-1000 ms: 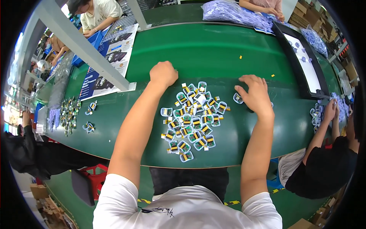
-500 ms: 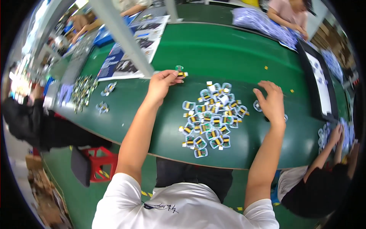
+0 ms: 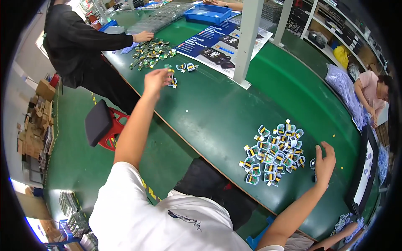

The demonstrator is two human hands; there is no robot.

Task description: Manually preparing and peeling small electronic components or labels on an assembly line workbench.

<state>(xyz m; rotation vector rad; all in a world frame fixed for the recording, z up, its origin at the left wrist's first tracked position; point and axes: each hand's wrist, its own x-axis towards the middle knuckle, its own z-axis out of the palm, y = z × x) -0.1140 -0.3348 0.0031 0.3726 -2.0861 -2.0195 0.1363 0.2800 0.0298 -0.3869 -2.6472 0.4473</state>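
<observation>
Above the worktop [image 3: 209,108], the left hand [image 3: 155,80] pinches a small green circuit board [image 3: 168,67] in its fingers, likely light, stiff and fragile, best held by its edges, while the right hand [image 3: 325,165], fingers parted, is beside a pale-rimmed casing [image 3: 313,163].

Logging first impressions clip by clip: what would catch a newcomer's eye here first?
The heap of pale-framed circuit pieces on the green table, beside the right hand, stands out. Upper left, the left hand holds a small green part near loose pieces. A pale post stands before a printed sheet, top center.
</observation>
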